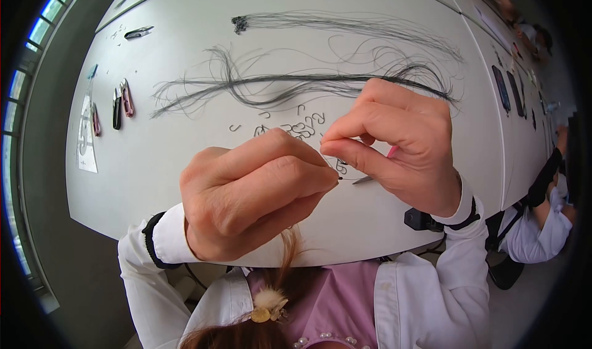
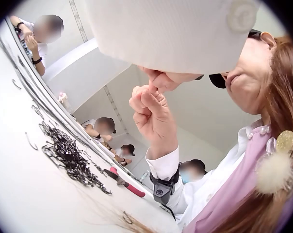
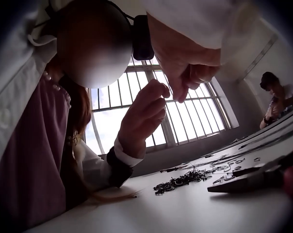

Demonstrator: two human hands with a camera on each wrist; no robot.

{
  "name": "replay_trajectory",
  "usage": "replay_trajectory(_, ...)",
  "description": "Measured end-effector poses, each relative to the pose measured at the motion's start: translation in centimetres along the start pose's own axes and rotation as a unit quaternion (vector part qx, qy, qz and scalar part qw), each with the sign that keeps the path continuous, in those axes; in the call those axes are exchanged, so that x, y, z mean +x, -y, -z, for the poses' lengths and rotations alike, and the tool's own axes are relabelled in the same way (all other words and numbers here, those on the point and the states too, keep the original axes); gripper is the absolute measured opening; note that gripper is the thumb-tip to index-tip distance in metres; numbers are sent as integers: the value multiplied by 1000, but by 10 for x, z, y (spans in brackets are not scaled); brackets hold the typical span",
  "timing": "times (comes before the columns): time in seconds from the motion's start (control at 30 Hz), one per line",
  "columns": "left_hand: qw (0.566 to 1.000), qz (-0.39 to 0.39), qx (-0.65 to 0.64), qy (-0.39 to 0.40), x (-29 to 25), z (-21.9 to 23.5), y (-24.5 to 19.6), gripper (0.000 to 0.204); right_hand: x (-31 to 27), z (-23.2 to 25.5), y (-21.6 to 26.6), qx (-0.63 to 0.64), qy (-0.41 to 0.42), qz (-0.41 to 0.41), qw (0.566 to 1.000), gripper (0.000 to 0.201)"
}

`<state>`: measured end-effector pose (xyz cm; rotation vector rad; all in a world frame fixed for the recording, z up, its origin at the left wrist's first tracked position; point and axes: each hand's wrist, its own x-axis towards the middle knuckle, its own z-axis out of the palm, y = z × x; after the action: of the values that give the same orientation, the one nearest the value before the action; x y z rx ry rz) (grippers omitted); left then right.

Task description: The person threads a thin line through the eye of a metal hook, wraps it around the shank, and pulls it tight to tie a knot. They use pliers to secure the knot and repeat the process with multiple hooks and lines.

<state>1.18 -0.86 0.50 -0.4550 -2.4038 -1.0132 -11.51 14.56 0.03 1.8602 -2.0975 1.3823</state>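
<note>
Both hands are raised close together above the table's front. My left hand [image 1: 253,191] has its fingers curled, thumb and forefinger pinching a small dark-tipped thing [image 1: 340,178], mostly hidden. My right hand [image 1: 394,139] pinches a thin thread with thumb and forefinger, a little right of and above the left fingertips. Beneath the hands lies a heap of dark fish hooks [image 2: 73,158], with several loose hooks [image 1: 302,127] spread beyond it. Pliers with red handles [image 2: 132,188] lie beside the heap, partly covered by my right hand in the head view.
Long bundles of dark strands [image 1: 296,77] stretch across the table, another bundle [image 1: 345,25] farther back. At the left lie pink- and black-handled cutters [image 1: 127,98], small snips [image 1: 139,32] and a clear ruler-like plate [image 1: 86,136]. Other people [image 2: 105,127] sit along the tables.
</note>
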Motion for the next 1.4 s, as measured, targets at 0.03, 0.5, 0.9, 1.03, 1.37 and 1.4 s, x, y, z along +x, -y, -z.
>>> replay_trajectory(0.03, 1000, -4, 4, -10, 0, 0, 0, 25, -1, -2, -1, 59, 28, -36, 997, 9)
replay_trajectory(0.5, 989, 92, -114, -24, 1, -4, 2, 16, -2, -4, 4, 232, 88, -224, 942, 6)
replay_trajectory(0.9, 982, 120, -129, -61, -1, -2, 5, 13, 3, 13, 11, 46, 37, -77, 995, 19)
replay_trajectory(1.03, 983, 119, -129, -50, -1, -1, 4, 14, 5, 17, 14, 28, 31, -72, 997, 18)
replay_trajectory(1.37, 987, 126, -92, -48, 0, 0, 2, 14, 11, 23, 19, 29, 21, -88, 995, 23)
replay_trajectory(1.4, 987, 126, -92, -50, 0, 0, 2, 14, 10, 22, 19, 29, 23, -88, 995, 23)
